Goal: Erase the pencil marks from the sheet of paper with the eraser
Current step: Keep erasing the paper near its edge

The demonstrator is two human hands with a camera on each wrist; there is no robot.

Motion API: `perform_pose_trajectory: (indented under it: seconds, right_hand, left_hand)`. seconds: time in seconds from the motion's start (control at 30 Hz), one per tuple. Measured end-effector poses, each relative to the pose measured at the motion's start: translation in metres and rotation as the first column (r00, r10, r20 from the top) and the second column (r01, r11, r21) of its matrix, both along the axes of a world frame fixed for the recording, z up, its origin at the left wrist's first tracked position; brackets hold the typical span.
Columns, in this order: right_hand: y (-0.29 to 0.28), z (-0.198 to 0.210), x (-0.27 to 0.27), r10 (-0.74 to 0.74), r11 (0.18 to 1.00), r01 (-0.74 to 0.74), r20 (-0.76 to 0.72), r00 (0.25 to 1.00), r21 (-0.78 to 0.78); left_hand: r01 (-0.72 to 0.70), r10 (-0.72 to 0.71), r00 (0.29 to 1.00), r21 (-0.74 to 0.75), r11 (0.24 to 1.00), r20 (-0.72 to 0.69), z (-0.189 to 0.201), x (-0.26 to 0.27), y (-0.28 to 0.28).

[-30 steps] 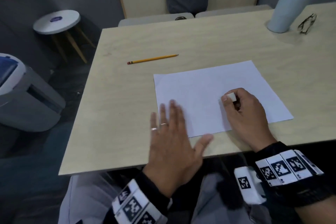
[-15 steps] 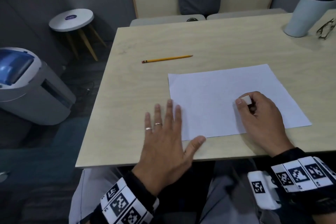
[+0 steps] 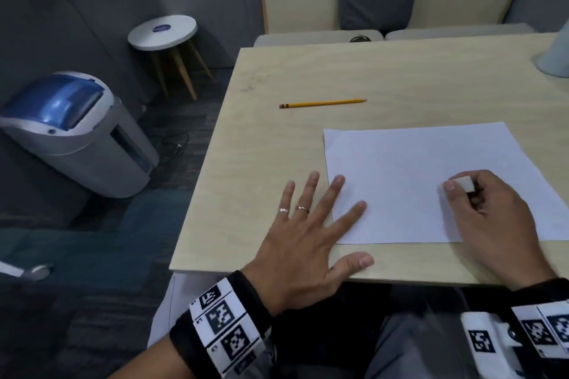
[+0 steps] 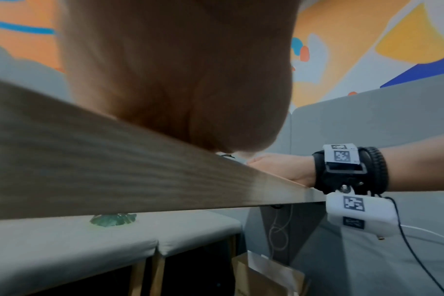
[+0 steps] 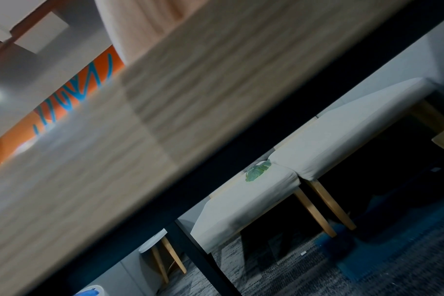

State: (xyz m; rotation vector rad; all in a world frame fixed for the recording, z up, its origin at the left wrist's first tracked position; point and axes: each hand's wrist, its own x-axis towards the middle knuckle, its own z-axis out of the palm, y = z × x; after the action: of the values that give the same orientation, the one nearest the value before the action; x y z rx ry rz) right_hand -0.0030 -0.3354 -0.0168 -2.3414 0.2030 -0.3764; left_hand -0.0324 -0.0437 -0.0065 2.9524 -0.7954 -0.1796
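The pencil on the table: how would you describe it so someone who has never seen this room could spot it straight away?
Start at the pale wooden table and find the white sheet of paper lying on it. Just beyond the sheet's far left corner, clear of both hands, lies the pencil. It is the only thin yellow stick there, with its eraser end pointing left and its sharpened tip pointing right.

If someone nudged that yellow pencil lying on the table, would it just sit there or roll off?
The pencil looks thin and light, so a sideways nudge would probably shift it easily. It may roll a little on the smooth table; whether flat sides would stop it cannot be told. It lies well in from the edges, so rolling off seems unlikely.
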Motion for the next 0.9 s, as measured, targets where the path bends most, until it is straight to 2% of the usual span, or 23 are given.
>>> perform_pose_trajectory:
  seconds: [0.03,0.1,0.17,0.23,0.3,0.4,0.47,0.53,0.63,0.77,0.9]
  right_hand:
    - [0.0,-0.001,0.0,0.0,1.0,0.0,0.001,1.0,0.003]
    - [-0.002,-0.002,-0.001,-0.004,1.0,0.004,0.009,1.0,0.021]
    - [-0.004,-0.003,-0.001,-0.011,0.999,0.011,0.017,1.0,0.045]
    - [-0.005,-0.004,-0.001,-0.021,0.996,0.018,0.034,0.999,0.086]
    - [-0.004,-0.003,-0.003,-0.038,0.99,0.029,0.06,0.997,0.14]
    - [-0.002,0.002,-0.007,-0.095,0.969,0.064,0.122,0.988,0.238]
    - [0.001,0.009,-0.014,-0.112,0.959,0.068,0.147,0.983,0.276]
    - [0.007,0.019,-0.024,-0.069,0.968,0.028,0.155,0.985,0.249]
    - [0.016,0.031,-0.043,0.031,0.977,-0.052,0.105,0.994,0.204]
    - [0.025,0.032,-0.064,0.079,0.967,-0.079,0.011,0.997,0.242]
    - [0.041,0.03,-0.065,0.138,0.974,-0.141,0.027,0.99,0.178]
  left_hand:
    - [-0.031,0.03,0.999,0.031,0.999,0.023,-0.001,0.003,0.003]
    - [-0.207,0.204,0.978,0.074,0.976,0.046,0.002,0.01,0.009]
    - [-0.309,0.308,0.951,0.056,0.949,0.021,0.006,0.013,0.009]
    - [-0.239,0.239,0.971,-0.039,0.97,-0.014,0.009,0.009,0.002]
    - [-0.092,0.086,0.995,-0.136,0.986,-0.048,0.007,0.003,-0.009]
    - [0.055,-0.057,0.998,-0.156,0.986,-0.011,-0.004,-0.001,-0.017]
    - [0.058,-0.056,0.998,-0.168,0.984,0.016,-0.009,-0.002,-0.017]
    - [0.037,-0.039,0.999,-0.246,0.969,-0.001,-0.01,0.001,-0.015]
    - [0.038,-0.047,0.999,-0.316,0.948,-0.023,-0.011,0.01,-0.012]
    - [0.028,-0.043,0.998,-0.376,0.926,-0.033,-0.012,0.016,-0.009]
    - [0.007,-0.02,0.999,-0.425,0.905,-0.027,-0.015,0.016,-0.009]
